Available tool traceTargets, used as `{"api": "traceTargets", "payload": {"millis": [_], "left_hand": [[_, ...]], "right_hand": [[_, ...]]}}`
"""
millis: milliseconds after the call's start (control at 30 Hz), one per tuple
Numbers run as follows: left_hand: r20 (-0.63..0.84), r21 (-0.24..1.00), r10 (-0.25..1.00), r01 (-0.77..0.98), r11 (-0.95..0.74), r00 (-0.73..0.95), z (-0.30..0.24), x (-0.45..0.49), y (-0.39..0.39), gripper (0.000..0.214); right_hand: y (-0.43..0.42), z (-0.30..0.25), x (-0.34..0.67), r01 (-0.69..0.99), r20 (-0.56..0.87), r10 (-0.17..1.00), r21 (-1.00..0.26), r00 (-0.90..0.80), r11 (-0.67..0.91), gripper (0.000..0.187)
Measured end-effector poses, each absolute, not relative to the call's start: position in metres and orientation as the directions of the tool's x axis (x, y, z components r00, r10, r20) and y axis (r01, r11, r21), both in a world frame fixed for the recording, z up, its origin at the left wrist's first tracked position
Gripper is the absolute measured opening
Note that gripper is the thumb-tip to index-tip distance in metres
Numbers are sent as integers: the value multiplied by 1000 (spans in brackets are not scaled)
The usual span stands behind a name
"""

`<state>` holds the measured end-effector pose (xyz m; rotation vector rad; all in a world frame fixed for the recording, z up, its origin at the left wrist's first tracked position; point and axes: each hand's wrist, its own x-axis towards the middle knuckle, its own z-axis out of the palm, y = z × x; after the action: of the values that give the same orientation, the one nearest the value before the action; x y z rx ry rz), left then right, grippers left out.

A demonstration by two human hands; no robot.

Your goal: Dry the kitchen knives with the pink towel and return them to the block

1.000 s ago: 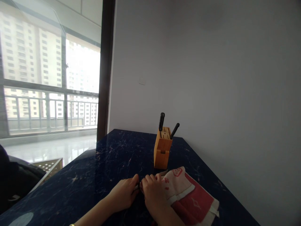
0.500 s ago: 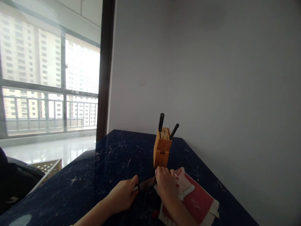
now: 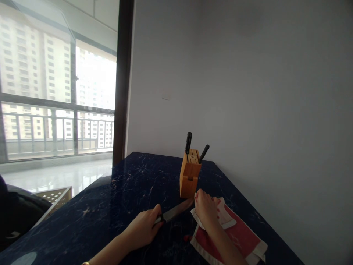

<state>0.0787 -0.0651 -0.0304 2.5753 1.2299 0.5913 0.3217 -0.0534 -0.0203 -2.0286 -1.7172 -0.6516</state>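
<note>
While a dark blue veined marble table (image 3: 110, 206) stretches toward the far wall, a wooden knife block (image 3: 190, 180) stands near its far right edge (two black knife handles (image 3: 188, 143) jut from its top). Nearer, the left hand (image 3: 142, 228) is closed around the handle of a kitchen knife (image 3: 176, 211), whose blade slants far and right, its tip just short of the right hand (image 3: 205, 211). That hand is bunched on a red-and-white towel (image 3: 228, 235); whether it pinches the cloth, I cannot tell.
</note>
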Motion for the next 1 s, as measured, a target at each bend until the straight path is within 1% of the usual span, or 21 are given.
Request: {"api": "traceTargets", "payload": {"millis": [167,433,633,767,900,1000], "left_hand": [[266,381,789,692,-614,554,-30,79,-64,7],[251,392,797,695,-603,550,-32,79,-63,7],[248,410,820,711,-572,516,-31,80,-61,6],[260,415,810,697,-585,525,-32,80,-62,6],[274,402,795,687,-605,541,-33,79,-62,7],[269,395,801,698,-598,535,-34,79,-62,8]], "right_hand": [[-59,-19,313,998,553,832,2,51,-62,12],[-77,-11,284,992,441,889,42,-123,116,26],[-88,-9,263,954,428,856,53,-290,296,25],[-94,-13,249,927,430,828,70,-360,367,23],[-95,-21,241,914,465,796,81,-387,397,21],[-93,-25,240,921,491,798,25,-350,389,19]]}}
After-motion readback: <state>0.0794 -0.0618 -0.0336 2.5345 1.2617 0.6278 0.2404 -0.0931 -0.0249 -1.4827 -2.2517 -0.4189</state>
